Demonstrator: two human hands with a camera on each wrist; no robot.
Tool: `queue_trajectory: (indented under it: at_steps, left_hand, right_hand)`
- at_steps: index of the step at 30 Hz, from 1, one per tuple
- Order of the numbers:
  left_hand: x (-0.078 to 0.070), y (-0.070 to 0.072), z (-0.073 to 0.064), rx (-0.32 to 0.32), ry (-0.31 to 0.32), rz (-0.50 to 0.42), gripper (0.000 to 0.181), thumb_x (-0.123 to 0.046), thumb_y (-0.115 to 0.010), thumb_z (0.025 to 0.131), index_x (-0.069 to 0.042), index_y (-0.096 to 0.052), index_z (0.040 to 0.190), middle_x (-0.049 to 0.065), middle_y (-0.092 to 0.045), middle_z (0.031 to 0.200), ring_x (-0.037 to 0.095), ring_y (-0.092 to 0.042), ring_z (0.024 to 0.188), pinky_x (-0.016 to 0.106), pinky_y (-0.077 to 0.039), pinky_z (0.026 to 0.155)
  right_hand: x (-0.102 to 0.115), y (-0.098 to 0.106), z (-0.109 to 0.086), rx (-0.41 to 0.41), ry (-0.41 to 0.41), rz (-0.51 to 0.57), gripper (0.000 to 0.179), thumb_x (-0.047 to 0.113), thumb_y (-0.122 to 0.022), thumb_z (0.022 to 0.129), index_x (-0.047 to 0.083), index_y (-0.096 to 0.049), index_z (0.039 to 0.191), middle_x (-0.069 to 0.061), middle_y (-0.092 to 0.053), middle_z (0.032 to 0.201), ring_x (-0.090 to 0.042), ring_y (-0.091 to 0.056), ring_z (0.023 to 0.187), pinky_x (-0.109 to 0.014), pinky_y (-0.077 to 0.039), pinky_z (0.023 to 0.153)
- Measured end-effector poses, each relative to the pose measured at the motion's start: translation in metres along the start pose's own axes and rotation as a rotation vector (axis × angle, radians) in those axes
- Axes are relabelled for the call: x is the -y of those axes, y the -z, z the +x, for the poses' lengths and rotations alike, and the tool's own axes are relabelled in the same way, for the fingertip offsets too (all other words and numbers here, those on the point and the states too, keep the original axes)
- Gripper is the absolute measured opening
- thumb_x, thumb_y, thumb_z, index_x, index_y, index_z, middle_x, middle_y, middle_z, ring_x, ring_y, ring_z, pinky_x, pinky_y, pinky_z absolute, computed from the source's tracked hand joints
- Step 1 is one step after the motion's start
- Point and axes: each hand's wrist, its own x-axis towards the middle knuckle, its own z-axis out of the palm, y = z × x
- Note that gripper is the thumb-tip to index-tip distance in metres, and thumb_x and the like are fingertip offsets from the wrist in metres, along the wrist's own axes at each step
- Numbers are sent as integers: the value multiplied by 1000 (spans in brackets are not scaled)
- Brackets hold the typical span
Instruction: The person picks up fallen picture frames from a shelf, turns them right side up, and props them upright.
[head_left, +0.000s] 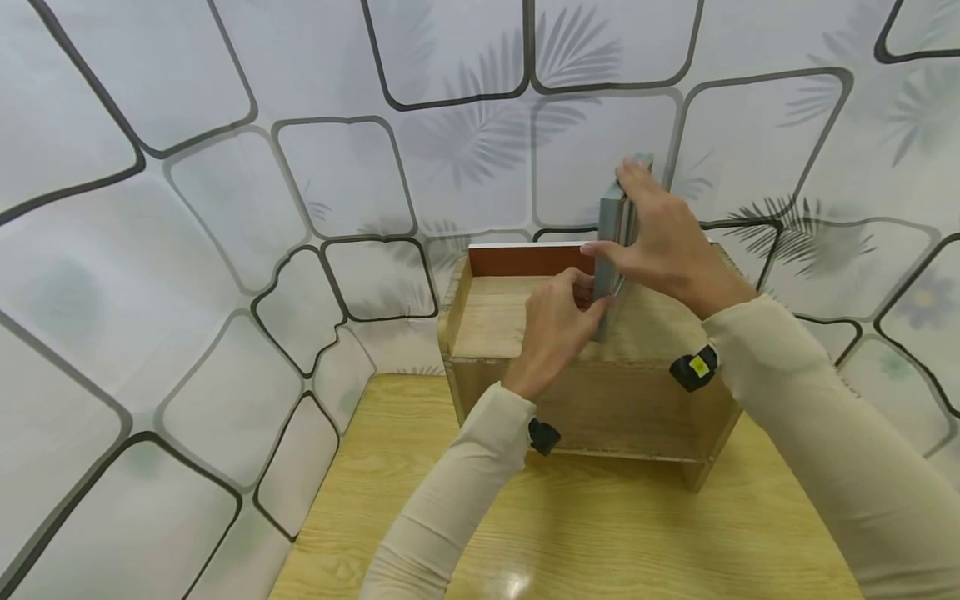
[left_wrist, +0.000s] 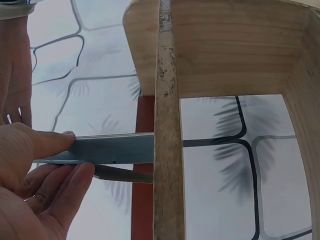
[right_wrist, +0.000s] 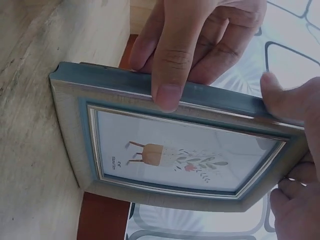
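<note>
A blue-grey picture frame (head_left: 606, 250) stands upright, edge-on in the head view, on the upper board of a small wooden shelf (head_left: 491, 312). Its front (right_wrist: 185, 152) shows in the right wrist view: a pale border around a print of a plant in a pot. Low on the near side edge, my left hand (head_left: 553, 325) pinches the frame between thumb and fingers. My right hand (head_left: 667, 246) grips it higher up, thumb on the near edge and fingers over the top. In the left wrist view a thin strip (left_wrist: 122, 174) angles out behind the frame.
A reddish-brown panel (head_left: 517, 261) with a white upper edge closes the shelf's back. Raised wooden sides flank the upper board, and an open compartment (head_left: 622, 408) lies below. The shelf stands on a yellow wood-grain table (head_left: 420, 475) against a patterned wall covering (head_left: 465, 167).
</note>
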Motion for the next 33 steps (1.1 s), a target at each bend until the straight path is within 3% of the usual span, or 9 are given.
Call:
queue_trajectory:
  at_steps: [12,17,25,33]
  left_hand:
    - [-2,-3,-3,3,0,-55,24,-17,-79,90,-3,-71,107,5,-75,94,11,-71,80,12,-49,71]
    - [3,-1,-7,15,-11,-50,24,-18,-80,90,-3,-72,106,5,-75,91,12,-72,81,14,-51,71]
    - [9,1,-10,25,4,32,15,-16,-78,91,-4,-74,101,3,-77,89,9,-72,79,22,-52,75]
    - [10,-1,-10,89,35,46,17,-16,-75,93,-2,-76,104,5,-78,95,11,-74,85,19,-54,76]
  right_hand:
    - [-9,4,-1,-51,51,71,83,16,-85,84,-7,-40,150,-26,-40,155,-41,-32,146,-53,-29,116]
    - [-12,6,-3,-49,48,85,83,16,-85,84,-5,-41,151,-24,-41,155,-40,-31,147,-52,-28,117]
    - [-16,12,-2,-21,34,101,84,14,-85,83,-3,-40,152,-21,-39,157,-36,-30,148,-50,-27,118]
    - [-23,13,-2,-21,63,152,84,8,-86,81,-3,-41,151,-21,-39,157,-35,-28,149,-47,-25,120]
